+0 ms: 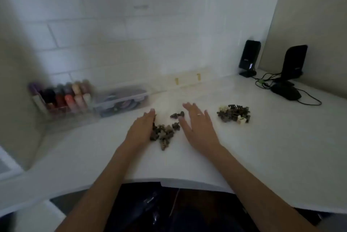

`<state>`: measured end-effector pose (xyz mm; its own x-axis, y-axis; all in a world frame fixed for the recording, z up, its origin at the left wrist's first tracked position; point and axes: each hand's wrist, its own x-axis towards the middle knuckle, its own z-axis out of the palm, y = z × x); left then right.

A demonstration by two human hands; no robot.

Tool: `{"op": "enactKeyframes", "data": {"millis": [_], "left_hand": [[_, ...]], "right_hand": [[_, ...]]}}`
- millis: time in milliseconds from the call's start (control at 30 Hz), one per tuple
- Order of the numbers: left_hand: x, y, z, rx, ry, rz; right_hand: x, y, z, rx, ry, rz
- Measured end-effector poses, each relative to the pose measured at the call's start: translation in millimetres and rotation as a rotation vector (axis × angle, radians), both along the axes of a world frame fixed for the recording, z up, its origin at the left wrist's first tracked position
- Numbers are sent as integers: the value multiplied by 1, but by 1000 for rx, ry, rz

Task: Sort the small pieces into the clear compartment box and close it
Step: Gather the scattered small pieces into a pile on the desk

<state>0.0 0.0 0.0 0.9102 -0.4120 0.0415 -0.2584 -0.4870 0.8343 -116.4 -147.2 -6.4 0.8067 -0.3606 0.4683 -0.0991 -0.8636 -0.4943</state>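
Note:
A heap of small dark brown pieces [163, 134] lies on the white table between my two hands. My left hand [141, 128] rests flat against its left side, fingers together and holding nothing. My right hand [198, 128] lies flat to the right of it, fingers spread, a ring on one finger. A few loose pieces [177, 114] sit just beyond the heap by my right fingertips. A second pile of dark and cream pieces [234, 113] lies further right. A clear plastic box [122, 100] with a lid stands at the back left, blurred.
A clear rack of small coloured bottles [63, 98] stands left of the box. Two black speakers [249, 58] [295, 62], a black mouse [286, 91] and cables occupy the back right corner. The curved table edge [169, 181] runs close to my body.

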Motion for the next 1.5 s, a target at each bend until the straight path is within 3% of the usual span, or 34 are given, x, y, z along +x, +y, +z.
{"op": "enactKeyframes", "data": {"millis": [133, 333, 533, 733, 933, 1033, 1100, 1167, 1267, 1333, 1500], "left_hand": [[-30, -20, 5, -155, 1, 6], [-54, -57, 6, -191, -50, 20], [-62, -71, -1, -217, -131, 116], [-95, -86, -1, -278, -147, 192], [-106, -124, 3, -275, -112, 78], [-108, -148, 8, -252, -107, 114], [-108, -160, 13, -257, -67, 58], [-107, -169, 16, -242, -34, -9], [-107, -182, 22, -206, -29, -93], [-107, -187, 22, -196, 10, -129], [-102, -188, 11, -320, 117, -146]], "right_hand": [[7, 17, 1, -180, 230, 187], [18, 7, -2, -72, 253, 51], [22, 0, -10, 104, -11, 138], [4, -11, -8, 191, -138, 167], [-43, -62, 22, 21, -230, -97], [-65, -110, 35, 124, -287, -317], [-67, -142, 37, 332, -183, -424], [-62, -157, 34, 475, 21, -399], [-49, -157, 12, 253, 303, -299], [-45, -154, 7, 216, 300, -226], [-60, -138, 15, 422, 109, -88]]}}
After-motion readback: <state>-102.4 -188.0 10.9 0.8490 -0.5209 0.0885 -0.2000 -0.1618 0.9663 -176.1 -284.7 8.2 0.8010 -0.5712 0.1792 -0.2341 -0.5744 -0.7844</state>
